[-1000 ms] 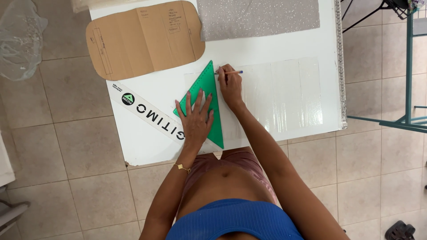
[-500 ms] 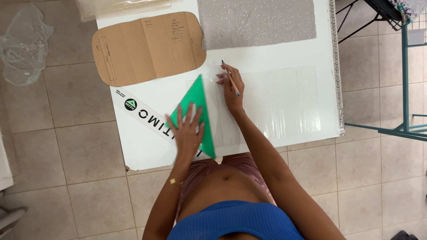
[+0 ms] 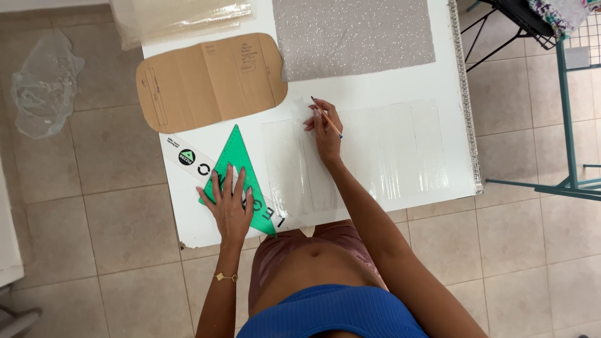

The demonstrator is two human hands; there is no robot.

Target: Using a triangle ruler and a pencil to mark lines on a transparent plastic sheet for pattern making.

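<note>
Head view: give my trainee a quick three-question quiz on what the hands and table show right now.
1. True or false: the left hand lies flat on the green triangle ruler.
2. What does the right hand hold? A) scissors B) a pencil C) a tape roll
3. Fill in: the brown cardboard pattern lies on the white table, with its left end over the ____ edge.

Key: 1 true. 2 B, with the hand over the clear plastic sheet. 3 left.
</note>
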